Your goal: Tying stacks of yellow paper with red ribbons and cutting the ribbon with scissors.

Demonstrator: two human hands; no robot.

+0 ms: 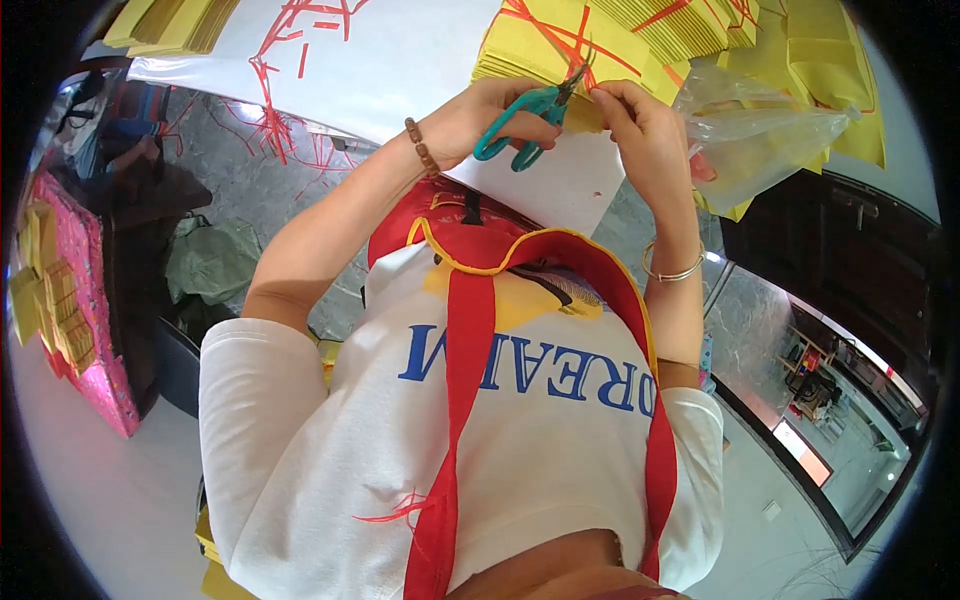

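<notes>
In the head view, we see our two hands close to each other but not touching, both at the near side of a yellow stack of paper packets [510,52] on the white desk [385,75]. Our left hand [484,106] is closed around the teal handles of a pair of scissors [541,100], with its fingers through the loops and its blades pointing up and away from us, over the edge of the stack. Our right hand [645,128] has its thumb and fingertips pinched together on the red ribbon [583,30] that crosses the packets, just beside the blades; whether the blades touch the ribbon, we cannot tell. More yellow bundles [665,22] bound in red lie beyond and to the right, and a clear plastic bag [785,145] spreads near our right wrist. To the left, short red scraps [303,60] lie on the desk, and a tangle of red strands [270,125] hangs over its edge. We wear a brown beaded bracelet [420,147] on the left wrist, a bangle [674,275] on the right, and a red apron [470,340] with yellow trim over a white shirt [275,430]; a few red threads [400,512] cling to our front.
</notes>
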